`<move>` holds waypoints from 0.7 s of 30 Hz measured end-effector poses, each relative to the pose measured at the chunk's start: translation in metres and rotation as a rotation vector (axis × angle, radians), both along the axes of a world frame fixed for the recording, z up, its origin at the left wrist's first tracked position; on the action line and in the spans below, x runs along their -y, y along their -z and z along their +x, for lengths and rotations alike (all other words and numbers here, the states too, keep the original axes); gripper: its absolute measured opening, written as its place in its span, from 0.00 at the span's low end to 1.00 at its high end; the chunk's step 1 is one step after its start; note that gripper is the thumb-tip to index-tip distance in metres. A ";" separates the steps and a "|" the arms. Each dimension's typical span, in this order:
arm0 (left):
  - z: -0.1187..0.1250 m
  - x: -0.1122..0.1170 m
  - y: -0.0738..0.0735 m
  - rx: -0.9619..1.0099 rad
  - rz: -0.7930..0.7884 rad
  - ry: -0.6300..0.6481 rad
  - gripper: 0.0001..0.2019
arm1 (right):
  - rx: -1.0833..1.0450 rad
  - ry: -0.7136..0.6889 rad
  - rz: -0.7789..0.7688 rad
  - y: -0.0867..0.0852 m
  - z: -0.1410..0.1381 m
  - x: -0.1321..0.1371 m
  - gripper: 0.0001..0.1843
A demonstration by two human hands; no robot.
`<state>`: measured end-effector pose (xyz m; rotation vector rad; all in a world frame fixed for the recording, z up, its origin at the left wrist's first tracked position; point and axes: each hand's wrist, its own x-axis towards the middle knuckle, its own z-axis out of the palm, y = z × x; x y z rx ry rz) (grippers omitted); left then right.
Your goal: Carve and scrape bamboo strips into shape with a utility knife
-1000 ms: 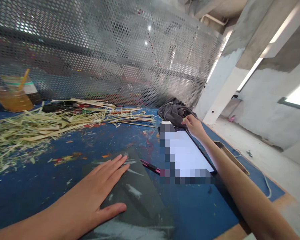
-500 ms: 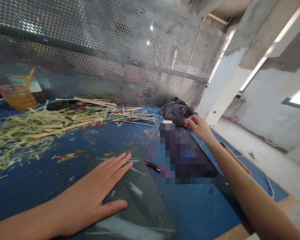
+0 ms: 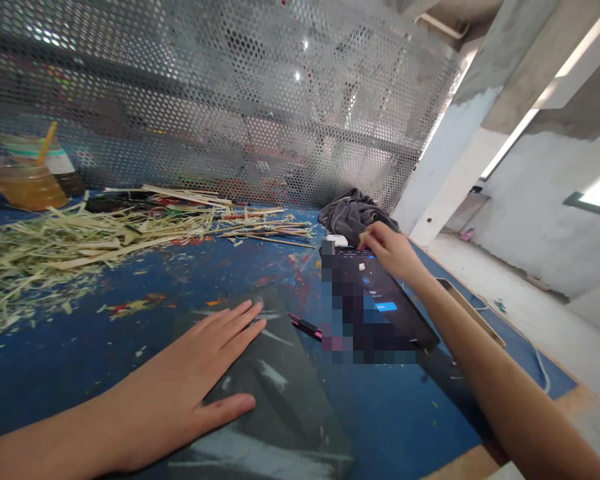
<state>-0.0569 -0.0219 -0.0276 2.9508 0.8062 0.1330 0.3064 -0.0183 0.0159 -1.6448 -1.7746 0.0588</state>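
My left hand (image 3: 190, 380) lies flat, fingers stretched out, on a dark grey sheet (image 3: 275, 413) that rests on the blue table top (image 3: 130, 347). My right hand (image 3: 387, 250) reaches across to the far edge of a dark tablet (image 3: 380, 307) lying flat on the table; its fingers are curled and pinched together, touching the tablet's top corner. Whether they hold anything I cannot make out. The tablet's screen is dark with a small blue bar showing.
A pile of pale straw-like strips (image 3: 80, 247) covers the left of the table. A jar of amber liquid with a stick (image 3: 25, 180) stands at the far left. A grey cloth (image 3: 355, 213) lies behind the tablet. A pink-and-black pen (image 3: 305, 327) lies beside the sheet. A perforated metal screen (image 3: 230, 100) backs the table.
The tablet screen went from bright white to dark. My right hand shifted slightly left along the tablet's far edge. My left hand stayed flat on the sheet.
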 end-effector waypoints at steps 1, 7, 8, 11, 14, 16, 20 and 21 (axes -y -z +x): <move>-0.001 0.000 0.001 0.002 0.001 0.003 0.37 | -0.013 0.051 0.000 0.004 0.016 -0.005 0.09; -0.003 -0.003 0.006 -0.002 0.016 0.011 0.38 | -0.061 0.070 -0.081 0.035 0.062 -0.027 0.09; -0.003 -0.003 0.006 -0.003 0.017 0.008 0.39 | -0.066 0.049 -0.089 0.039 0.062 -0.028 0.09; -0.003 -0.004 0.006 -0.015 0.017 0.006 0.39 | -0.080 -0.005 -0.100 0.045 0.060 -0.031 0.09; -0.005 -0.004 0.010 -0.032 0.028 0.014 0.39 | -0.081 -0.045 -0.098 0.048 0.061 -0.033 0.09; -0.008 -0.004 0.013 -0.032 0.050 0.022 0.39 | -0.075 -0.059 -0.093 0.050 0.061 -0.034 0.09; -0.011 -0.007 0.017 -0.018 0.101 0.038 0.40 | -0.068 -0.041 -0.056 0.050 0.061 -0.036 0.09; -0.010 -0.007 0.016 -0.007 0.110 0.042 0.40 | -0.072 -0.023 -0.028 0.048 0.062 -0.035 0.09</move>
